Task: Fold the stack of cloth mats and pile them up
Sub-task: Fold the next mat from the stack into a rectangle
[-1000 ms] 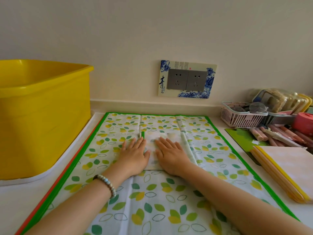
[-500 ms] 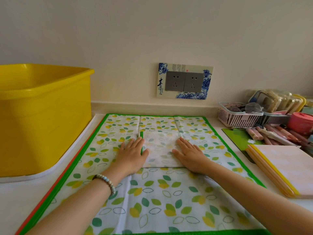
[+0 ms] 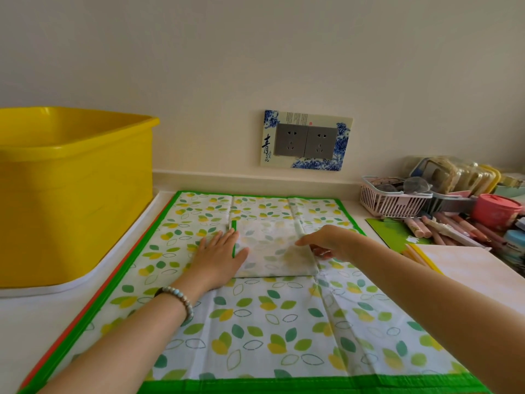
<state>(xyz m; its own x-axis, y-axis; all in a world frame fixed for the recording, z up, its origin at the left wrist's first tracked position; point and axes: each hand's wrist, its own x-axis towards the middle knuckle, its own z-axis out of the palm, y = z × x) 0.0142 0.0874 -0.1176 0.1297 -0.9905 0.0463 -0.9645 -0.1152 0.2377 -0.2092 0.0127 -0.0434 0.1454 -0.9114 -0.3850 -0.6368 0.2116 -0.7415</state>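
Fingers of the right hand (image 3: 331, 241) pinch the right edge of the folded mat (image 3: 270, 251) at frame centre; the left hand (image 3: 218, 255) presses flat, fingers together, on its left edge — mid-fold, likely. Next: carry that edge leftward, corners aligned.

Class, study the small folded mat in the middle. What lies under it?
The folded mat lies on an open leaf-print mat with a green border. An orange edge peeks out beneath that at the left. How many layers lie below is hidden.
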